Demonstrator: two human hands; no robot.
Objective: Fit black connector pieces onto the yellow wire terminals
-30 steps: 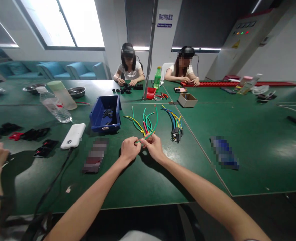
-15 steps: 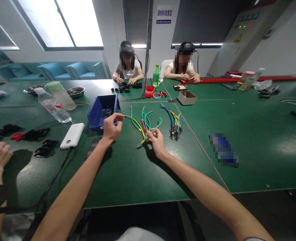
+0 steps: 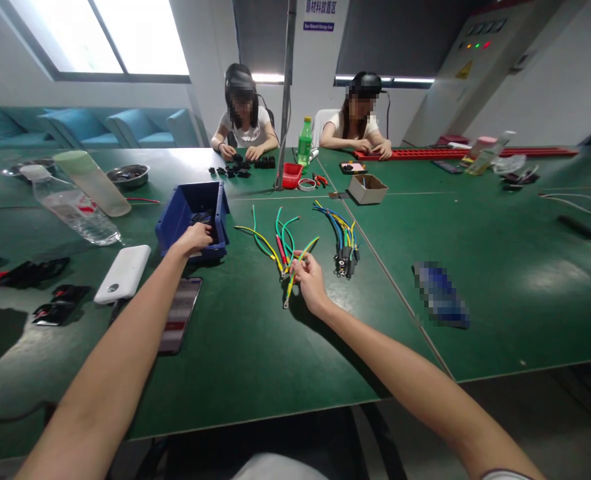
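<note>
One phone lies near us on the green table, partly covered by our left forearm. Just past it, our right hand pinches a green-and-yellow wire between thumb and fingers, its metal ring pointing toward us. We judge the wire light and springy, its smooth insulation apt to roll a little; mid-length or just behind the ring seems the surest hold. Our fingers hide its middle. Farther out, our left hand reaches into the blue bin, over small dark pieces; its fingers look curled, but we cannot tell whether they grasp anything. Those pieces are probably light and best taken singly by their edges, though shadow blurs their shapes. Beyond the right hand, loose wires fan out, overlapping too much for us to count, and a bundle of wires with black sleeves lies apart to the right. Farther back stands a small cardboard box, its contents hard to make out.
</note>
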